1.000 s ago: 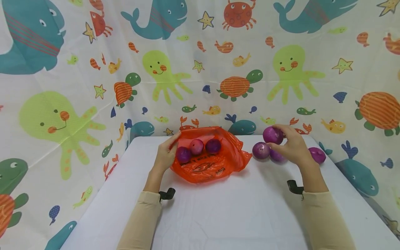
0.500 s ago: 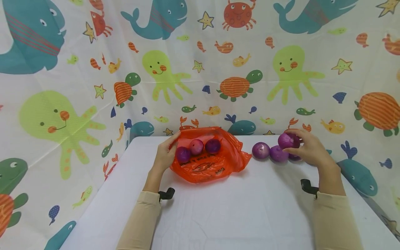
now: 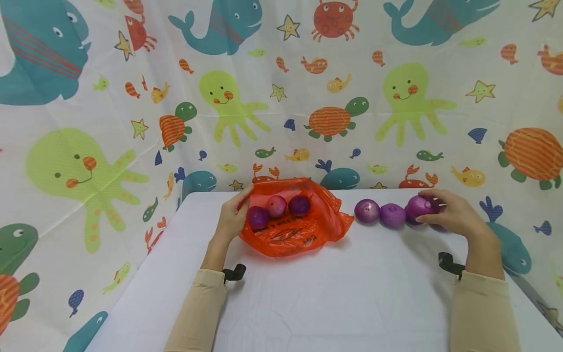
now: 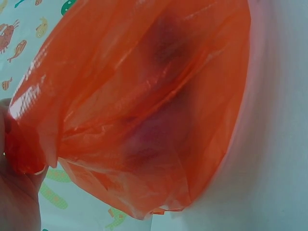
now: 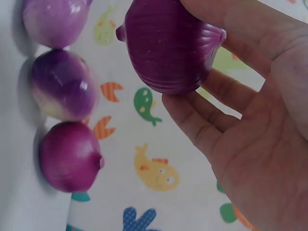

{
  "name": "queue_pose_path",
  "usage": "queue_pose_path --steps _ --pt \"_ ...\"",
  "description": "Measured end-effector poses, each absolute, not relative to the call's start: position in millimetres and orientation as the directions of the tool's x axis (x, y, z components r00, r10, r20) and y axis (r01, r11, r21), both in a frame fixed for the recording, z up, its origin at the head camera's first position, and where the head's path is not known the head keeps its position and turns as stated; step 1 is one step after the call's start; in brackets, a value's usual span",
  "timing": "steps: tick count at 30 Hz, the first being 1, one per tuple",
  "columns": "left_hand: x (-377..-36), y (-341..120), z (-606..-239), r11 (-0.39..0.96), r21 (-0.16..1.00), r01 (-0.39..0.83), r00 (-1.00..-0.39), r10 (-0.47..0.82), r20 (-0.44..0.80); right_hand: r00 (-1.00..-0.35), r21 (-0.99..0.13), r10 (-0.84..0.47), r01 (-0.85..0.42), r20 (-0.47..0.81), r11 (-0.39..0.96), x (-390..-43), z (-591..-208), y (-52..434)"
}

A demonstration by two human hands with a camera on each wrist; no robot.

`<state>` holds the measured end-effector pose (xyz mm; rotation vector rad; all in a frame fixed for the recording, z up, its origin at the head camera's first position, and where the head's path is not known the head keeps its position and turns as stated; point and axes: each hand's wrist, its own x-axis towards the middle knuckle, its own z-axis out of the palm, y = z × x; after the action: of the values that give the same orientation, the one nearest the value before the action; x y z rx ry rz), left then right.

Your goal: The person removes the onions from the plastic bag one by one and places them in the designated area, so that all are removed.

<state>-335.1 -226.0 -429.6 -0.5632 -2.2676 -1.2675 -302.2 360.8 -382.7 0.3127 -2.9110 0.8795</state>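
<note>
My right hand [image 3: 455,215] holds a purple onion [image 3: 420,209] between thumb and fingers, above the right part of the row. The right wrist view shows this onion [image 5: 168,48] close up, with ridged skin and a nub at each end. To its left in the head view sit a pale-streaked purple onion [image 3: 367,211] and another purple onion [image 3: 393,215]. My left hand [image 3: 230,217] grips the edge of a thin red-orange plastic bag [image 3: 281,242], its mouth spread. Three round purple-pink pieces [image 3: 276,207] lie in it. In the left wrist view the bag [image 4: 144,106] covers them.
A white table [image 3: 334,293] runs up to a curtain [image 3: 281,98] printed with sea animals. More onions in the right wrist view, one magenta [image 5: 71,156], stand along the table by the curtain.
My right hand has moved to the right and slightly down with the onion, away from the two onions at left. The left hand and the bag have stayed in place.
</note>
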Motion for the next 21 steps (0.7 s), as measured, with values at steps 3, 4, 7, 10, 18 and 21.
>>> queue_pose_path --steps 3,4,7,10,18,21 --pt "-335 -226 -430 0.482 0.676 0.557 -0.805 0.115 0.582 -0.980 -0.540 -0.166 -0.200 0.112 0.817 -300 -384 368" --pt "-335 -226 -430 0.480 0.679 0.555 -0.808 0.115 0.578 -0.982 -0.539 -0.163 -0.191 0.099 0.820 -299 -385 371" --pt "-335 -227 -430 0.477 0.682 0.554 -0.809 0.115 0.576 -0.988 -0.539 -0.148 -0.150 0.048 0.829 -296 -387 379" --pt "-334 -226 -429 0.475 0.685 0.553 -0.810 0.114 0.575 -0.991 -0.549 -0.136 -0.117 0.007 0.827 -294 -389 386" --pt "-334 -226 -429 0.466 0.693 0.550 -0.813 0.109 0.572 -0.991 -0.541 -0.127 -0.082 -0.046 0.837 -292 -393 396" --pt "-334 -226 -429 0.471 0.694 0.546 -0.815 0.107 0.569 -0.991 -0.546 -0.118 -0.062 -0.067 0.836 -291 -393 399"
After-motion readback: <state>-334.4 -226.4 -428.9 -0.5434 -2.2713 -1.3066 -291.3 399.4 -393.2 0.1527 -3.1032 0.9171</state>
